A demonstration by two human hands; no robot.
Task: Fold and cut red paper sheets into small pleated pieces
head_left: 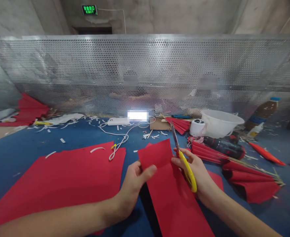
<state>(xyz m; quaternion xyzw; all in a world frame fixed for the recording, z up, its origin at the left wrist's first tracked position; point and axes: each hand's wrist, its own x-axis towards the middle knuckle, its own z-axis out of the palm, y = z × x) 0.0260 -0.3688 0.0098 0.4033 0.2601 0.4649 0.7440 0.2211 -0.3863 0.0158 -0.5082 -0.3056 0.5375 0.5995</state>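
Observation:
A long strip of red paper (pixel 169 184) hangs at a slant in front of me, its top end bent over at a crease. My left hand (pixel 135 184) grips its left edge, thumb on top and fingers behind. In my right hand (pixel 196 171) is a pair of scissors (pixel 187 171) with yellow handles, the blades pointing up and away. Those blades look closed and lie beside the strip's right edge; the right fingertips are close to that edge too. To the left, a large red sheet (pixel 75 187) lies flat on the blue table, with thin white paper scraps on it.
Folded red paper fans (pixel 255 181) and a dark cylindrical tool (pixel 224 147) lie at right. Behind them stand a white bucket (pixel 220 123), a thread spool (pixel 197 127) and a brown bottle (pixel 263 113). A white cable (pixel 121 140) crosses the blue table (pixel 68 133). A perforated metal panel (pixel 105 72) borders the back.

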